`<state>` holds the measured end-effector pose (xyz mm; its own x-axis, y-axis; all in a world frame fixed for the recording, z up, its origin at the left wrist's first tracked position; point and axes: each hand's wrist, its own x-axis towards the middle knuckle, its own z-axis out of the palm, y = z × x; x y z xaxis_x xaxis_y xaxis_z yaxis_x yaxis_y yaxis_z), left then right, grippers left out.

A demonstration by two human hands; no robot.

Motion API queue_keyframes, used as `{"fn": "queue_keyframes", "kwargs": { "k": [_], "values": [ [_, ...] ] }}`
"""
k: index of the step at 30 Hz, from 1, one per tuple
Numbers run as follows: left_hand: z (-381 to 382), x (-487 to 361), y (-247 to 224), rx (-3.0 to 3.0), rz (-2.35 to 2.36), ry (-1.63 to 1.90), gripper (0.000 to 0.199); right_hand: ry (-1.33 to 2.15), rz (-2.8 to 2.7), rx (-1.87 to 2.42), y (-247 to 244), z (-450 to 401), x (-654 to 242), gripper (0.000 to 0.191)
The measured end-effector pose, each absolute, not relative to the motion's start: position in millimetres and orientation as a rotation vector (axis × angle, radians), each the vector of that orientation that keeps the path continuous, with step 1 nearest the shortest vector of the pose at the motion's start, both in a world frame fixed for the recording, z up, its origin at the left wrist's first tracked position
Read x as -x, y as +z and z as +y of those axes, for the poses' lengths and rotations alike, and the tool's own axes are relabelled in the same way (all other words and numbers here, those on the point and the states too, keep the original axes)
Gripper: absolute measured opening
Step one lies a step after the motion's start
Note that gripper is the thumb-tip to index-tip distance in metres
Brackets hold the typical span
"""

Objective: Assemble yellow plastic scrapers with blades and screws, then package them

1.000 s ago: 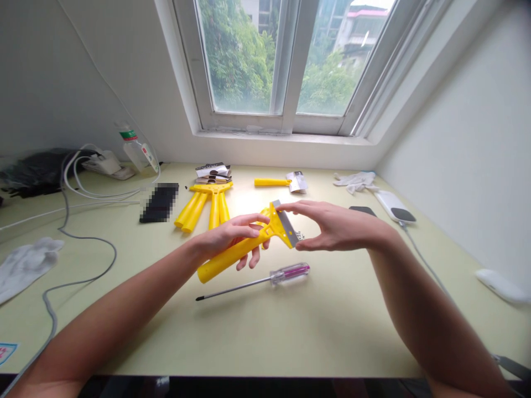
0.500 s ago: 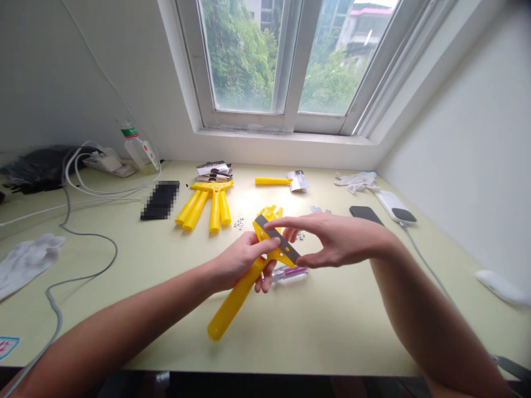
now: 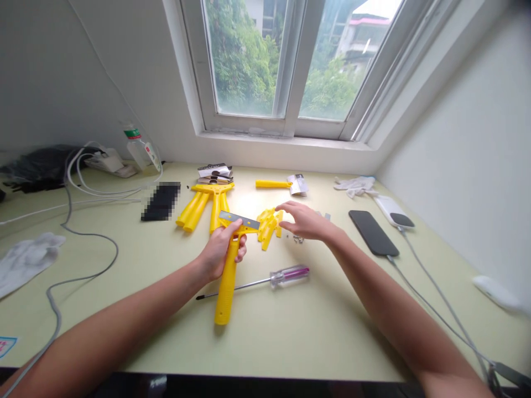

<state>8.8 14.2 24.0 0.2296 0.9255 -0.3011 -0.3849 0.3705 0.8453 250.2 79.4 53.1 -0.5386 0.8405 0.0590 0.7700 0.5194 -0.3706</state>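
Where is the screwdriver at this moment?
In the head view, the screwdriver lies on the table, below centre: its shaft passes behind the yellow scraper in the left hand, and its handle points right.

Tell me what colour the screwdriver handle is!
The screwdriver handle is clear and purple, best seen in the head view.

On the pale yellow-green tabletop (image 3: 332, 331), a screwdriver with a clear, purple-cored handle (image 3: 279, 277) lies between flat yellow plastic pieces (image 3: 269, 224) and the front edge. Yellow plastic T-shaped scrapers (image 3: 197, 211) lie toward the back edge, a black rectangular phone (image 3: 373, 232) toward the right, and a crumpled white cloth (image 3: 31, 261) toward the left.
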Motion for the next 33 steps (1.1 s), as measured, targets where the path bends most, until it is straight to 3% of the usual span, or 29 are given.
{"fn": "queue_keyframes", "kwargs": {
  "k": [8,21,26,30,33],
  "values": [
    [9.3,-14.4,14.6,-0.682,0.948,0.983,0.033,0.390,-2.738,1.209,30.9,73.5,-231.1,0.048],
    [8.9,-13.9,9.4,-0.718,0.902,0.943,0.033,0.611,-2.734,1.179,46.2,72.1,-235.7,0.010],
    [8.9,-13.6,7.6,-0.723,0.870,0.940,0.034,0.903,-2.549,1.281,63.6,68.4,-247.3,0.015],
    [7.8,-13.1,8.6,-0.721,0.883,0.929,0.033,0.796,-2.454,1.455,71.1,70.7,-253.4,0.021],
    [7.4,-13.4,9.9,-0.718,0.911,0.935,0.032,0.943,-2.452,1.416,76.8,68.9,-251.6,0.031]
  ]
}}
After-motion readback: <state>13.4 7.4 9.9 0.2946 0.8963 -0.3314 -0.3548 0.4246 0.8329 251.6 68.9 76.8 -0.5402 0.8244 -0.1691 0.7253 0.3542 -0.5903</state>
